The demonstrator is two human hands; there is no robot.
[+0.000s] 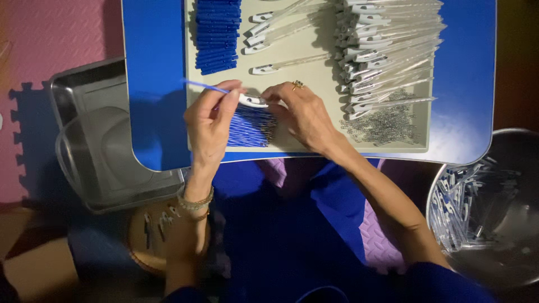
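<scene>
My left hand (pixel 210 120) pinches a thin blue ink refill (pixel 206 86) that sticks out to the left. My right hand (pixel 300 115), with a ring on one finger, holds the white end of a clear pen barrel (pixel 252 101) against that refill. Both hands hover over a pile of blue refills (pixel 250 128) near the front of a beige tray (pixel 306 78). The tray rests on a blue lap table (pixel 154 84).
On the tray lie a stack of blue caps (pixel 218 33), loose clear barrels (pixel 387 50) and a heap of small metal springs (pixel 387 120). A metal tray with a clear tub (pixel 106 146) sits left. A steel bowl of assembled pens (pixel 488 207) sits right.
</scene>
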